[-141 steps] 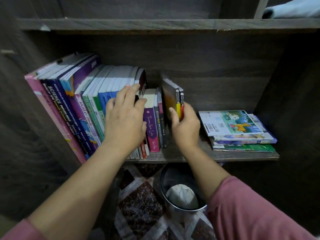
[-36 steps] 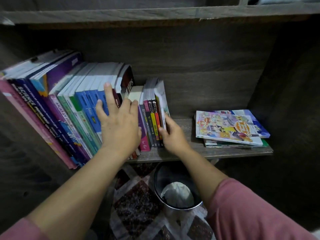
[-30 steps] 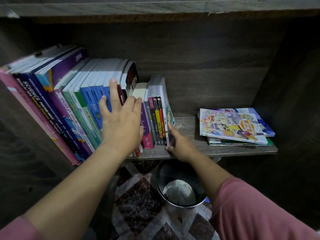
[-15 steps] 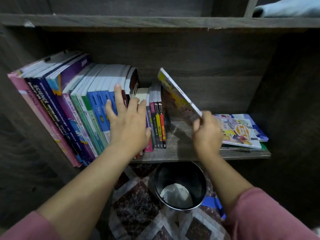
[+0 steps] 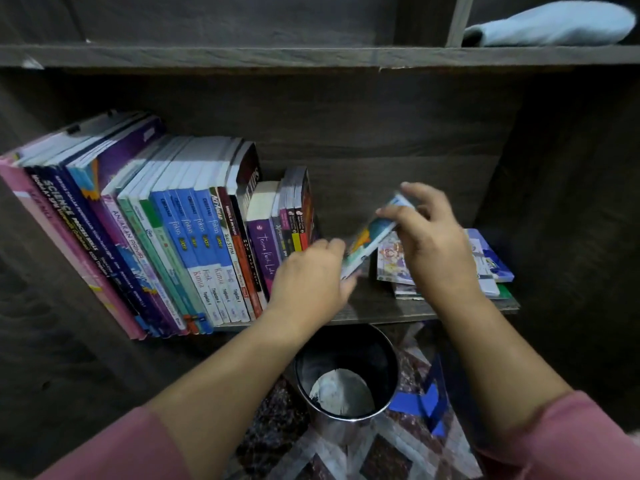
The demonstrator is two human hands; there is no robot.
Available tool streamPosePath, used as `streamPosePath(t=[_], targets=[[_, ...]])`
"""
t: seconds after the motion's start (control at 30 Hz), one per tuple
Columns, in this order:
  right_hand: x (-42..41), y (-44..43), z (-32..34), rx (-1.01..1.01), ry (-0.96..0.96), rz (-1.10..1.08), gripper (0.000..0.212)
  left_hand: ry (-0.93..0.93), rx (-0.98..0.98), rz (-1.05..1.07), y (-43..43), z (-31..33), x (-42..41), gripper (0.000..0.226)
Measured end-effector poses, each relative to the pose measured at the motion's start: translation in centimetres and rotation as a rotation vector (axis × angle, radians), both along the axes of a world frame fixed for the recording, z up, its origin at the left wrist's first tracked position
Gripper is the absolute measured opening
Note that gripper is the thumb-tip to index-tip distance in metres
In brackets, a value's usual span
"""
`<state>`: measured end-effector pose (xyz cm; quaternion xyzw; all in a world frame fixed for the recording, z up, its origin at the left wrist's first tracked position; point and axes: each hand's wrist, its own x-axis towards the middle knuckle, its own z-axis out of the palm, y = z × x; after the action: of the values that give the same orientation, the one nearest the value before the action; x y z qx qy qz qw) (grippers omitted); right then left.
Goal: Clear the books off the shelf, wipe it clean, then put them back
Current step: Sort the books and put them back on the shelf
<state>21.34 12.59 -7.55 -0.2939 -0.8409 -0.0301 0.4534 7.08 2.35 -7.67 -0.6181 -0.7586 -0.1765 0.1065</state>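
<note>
- Head view: thin colourful paperback (image 5: 370, 237) tilted in mid-air over the bare middle of the dark wooden shelf board (image 5: 381, 311), between the row of upright textbooks (image 5: 194, 237) and the flat pile of picture books (image 5: 491, 268).
- Right hand (image 5: 429, 244) pinching the paperback's upper end, thumb on one side, fingers on the other.
- Left hand (image 5: 311, 278) at the paperback's lower corner; too blurred to tell whether gripping or only touching.
- Judged step: lifting books off one at a time. Most of the row not yet cleared, no sign of wiping.
- Risk one: slick thin cover slipping out of a light pinch during a hand-to-hand pass, then dropping into the round black bin (image 5: 346, 379) below the shelf's front edge.
- Risk two: small end volumes of the row liable to topple into the gap, with nothing bracing them.
- Risk three: flat pile close to the front edge on the right, easily knocked off by a passing wrist or sleeve.
- Pale blue cloth (image 5: 547, 26) on the shelf above, well apart from both hands.
</note>
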Motion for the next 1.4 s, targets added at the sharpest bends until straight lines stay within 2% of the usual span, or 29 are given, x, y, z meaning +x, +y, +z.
streamPosePath(t=[0.07, 0.1, 0.2, 0.23, 0.33, 0.4, 0.47, 0.5, 0.6, 0.67, 0.73, 0.8, 0.9, 0.97, 1.03, 1.13, 1.2, 1.3, 1.33, 1.4], targets=[[-0.9, -1.0, -0.2, -0.051, 0.038, 0.11, 0.031, -0.007, -0.064, 0.033, 0.6, -0.6, 0.7, 0.024], [-1.3, -1.6, -0.1, -0.116, 0.121, 0.153, 0.034, -0.037, -0.067, 0.041, 0.8, -1.0, 1.0, 0.02], [-2.9, -3.6, 0.9, -0.463, 0.361, 0.089, 0.049, -0.126, -0.012, 0.065, 1.2, -2.1, 1.6, 0.017], [-3.5, -3.9, 1.0, -0.557, 0.35, 0.017, 0.05, -0.157, 0.013, 0.066, 1.3, -2.4, 1.7, 0.02], [-4.6, -3.5, 0.7, -0.636, 0.195, -0.157, 0.028, -0.253, 0.037, 0.021, 1.4, -2.2, 2.1, 0.029], [-4.7, -3.1, 0.6, -0.615, 0.196, -0.156, 0.028, -0.194, -0.082, 0.02, 1.6, -1.4, 1.8, 0.046], [-4.7, -2.8, 0.5, -0.557, 0.194, -0.095, 0.038, 0.008, -0.232, 0.134, 1.6, 0.0, 1.0, 0.064], [-4.8, -2.7, 0.4, -0.544, 0.199, -0.059, 0.043, 0.103, -0.246, 0.213, 1.5, 0.8, 0.5, 0.068], [-5.7, -2.4, -0.4, -0.57, 0.261, 0.018, 0.049, 0.217, -0.081, 0.367, 1.0, 2.5, -1.4, 0.048], [-7.0, -2.6, -1.4, -0.598, 0.299, 0.05, 0.051, 0.12, 0.022, 0.358, 0.6, 2.6, -2.8, 0.055], [-8.6, -2.9, -2.5, -0.648, 0.335, 0.1, 0.052, -0.079, 0.046, 0.31, 0.2, 3.0, -4.2, 0.069], [-10.1, -3.1, -3.5, -0.749, 0.331, 0.213, 0.052, -0.155, 0.033, 0.254, -0.3, 3.6, -5.6, 0.069], [-11.5, -1.9, -5.4, -0.917, 0.169, 0.407, 0.068, -0.071, -0.007, 0.155, -1.4, 4.0, -6.6, 0.059], [-11.4, -0.6, -6.4, -0.995, -0.003, 0.421, 0.08, -0.027, -0.006, 0.115, -1.9, 3.6, -6.6, 0.062], [-10.9, 0.2, -7.0, -1.027, -0.114, 0.328, 0.078, 0.014, -0.005, 0.101, -2.0, 2.9, -6.7, 0.068], [-9.9, 0.7, -7.4, -0.967, -0.217, 0.202, 0.069, 0.077, -0.017, 0.11, -1.9, 2.3, -6.9, 0.072], [-9.3, 1.1, -7.5, -0.845, -0.344, 0.092, 0.057, 0.083, -0.008, 0.11, -1.9, 2.3, -6.9, 0.072], [-7.7, 2.6, -7.4, -0.612, -0.501, -0.192, 0.037, 0.094, 0.006, 0.116, -1.9, 2.2, -6.8, 0.07], [-6.9, 3.2, -7.6, -0.579, -0.548, -0.286, 0.038, 0.099, 0.005, 0.122, -1.8, 2.2, -6.7, 0.07], [-5.0, 4.2, -8.0, -0.646, -0.642, -0.443, 0.055, 0.108, -0.002, 0.137, -1.8, 2.2, -6.6, 0.071]])
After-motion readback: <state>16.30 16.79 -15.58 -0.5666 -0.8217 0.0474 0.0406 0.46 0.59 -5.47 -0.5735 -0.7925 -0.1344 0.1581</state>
